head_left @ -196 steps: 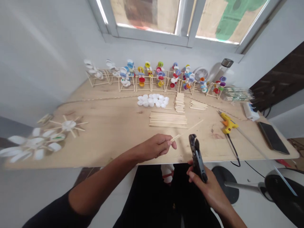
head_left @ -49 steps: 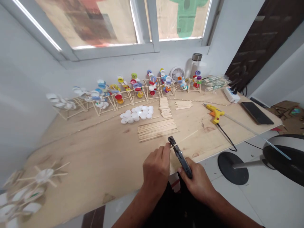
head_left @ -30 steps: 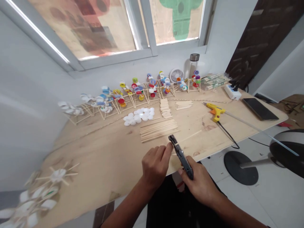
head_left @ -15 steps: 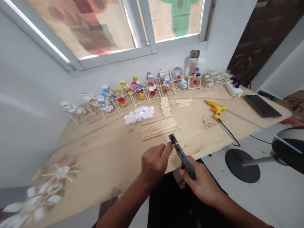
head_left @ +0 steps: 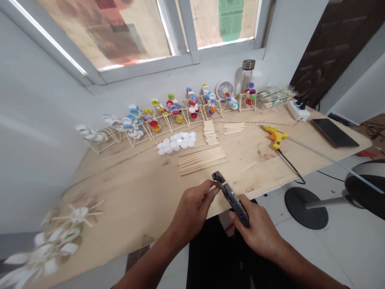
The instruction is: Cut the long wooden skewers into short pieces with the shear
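My right hand (head_left: 260,226) is wrapped round a dark pair of pliers (head_left: 231,196), its head pointing up and left. A thin wooden stick (head_left: 240,173) runs through the jaws and slants off to the right over the table. My left hand (head_left: 195,204) pinches the stick's near end close beside the jaws; the fingertips partly hide that end. Just beyond the hands lies a bundle of long wooden sticks (head_left: 202,160). Behind it are a stack of short sticks (head_left: 211,133), a smaller group of sticks (head_left: 234,128) and several white bottle caps (head_left: 177,143).
Small wheel models with coloured caps (head_left: 176,110) line the wall. A yellow glue gun (head_left: 275,136), a phone (head_left: 334,132), a power strip (head_left: 298,110) and a bagged bundle of sticks (head_left: 276,97) are at right. Stick-and-cap wheels (head_left: 80,216) lie front left.
My left hand has turned, and its fingers now show pinching the stick's end. The stick now shows clearly across the pliers' jaws, slanting right. The pliers have tilted slightly.
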Tool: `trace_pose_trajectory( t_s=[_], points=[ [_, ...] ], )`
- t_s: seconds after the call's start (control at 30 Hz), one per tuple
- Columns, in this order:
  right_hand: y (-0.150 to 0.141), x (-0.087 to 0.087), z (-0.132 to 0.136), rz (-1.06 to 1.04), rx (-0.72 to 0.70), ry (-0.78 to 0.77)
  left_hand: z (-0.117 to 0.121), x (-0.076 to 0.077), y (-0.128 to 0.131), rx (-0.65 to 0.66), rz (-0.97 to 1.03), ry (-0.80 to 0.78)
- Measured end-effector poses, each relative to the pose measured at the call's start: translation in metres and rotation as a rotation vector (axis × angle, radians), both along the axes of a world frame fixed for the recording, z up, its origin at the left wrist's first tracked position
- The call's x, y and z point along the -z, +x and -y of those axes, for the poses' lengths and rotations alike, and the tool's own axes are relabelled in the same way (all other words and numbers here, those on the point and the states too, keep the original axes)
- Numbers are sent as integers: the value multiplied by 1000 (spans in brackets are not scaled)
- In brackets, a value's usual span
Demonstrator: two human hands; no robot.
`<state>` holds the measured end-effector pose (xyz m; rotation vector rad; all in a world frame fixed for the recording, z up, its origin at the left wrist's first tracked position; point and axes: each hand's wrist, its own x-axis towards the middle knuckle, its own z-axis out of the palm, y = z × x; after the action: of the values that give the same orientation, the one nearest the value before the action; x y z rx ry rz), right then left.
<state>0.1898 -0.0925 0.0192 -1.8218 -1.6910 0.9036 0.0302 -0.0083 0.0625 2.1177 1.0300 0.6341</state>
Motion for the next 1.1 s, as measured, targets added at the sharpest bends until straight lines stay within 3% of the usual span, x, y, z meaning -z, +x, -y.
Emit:
trace_pose_trajectory(
  t_s=[0.23,0.6,0.73,0.97,1.1],
  points=[
    [-1,-3,-1,-2,-22,19,-9,0,-6,76,118,-259],
    [-3,3,-9,96,3,15,-16,-1,-8,43,74,-184],
    [-5,6,-16,130,17,10,-15,9,-6,-8,9,34],
    [-7,10,-27,115,43,-14,-14,44,0,-189,-194,784],
    [-6,7,-26,74,22,-27,-17,49,-1,-191,-252,944]
  ],
)
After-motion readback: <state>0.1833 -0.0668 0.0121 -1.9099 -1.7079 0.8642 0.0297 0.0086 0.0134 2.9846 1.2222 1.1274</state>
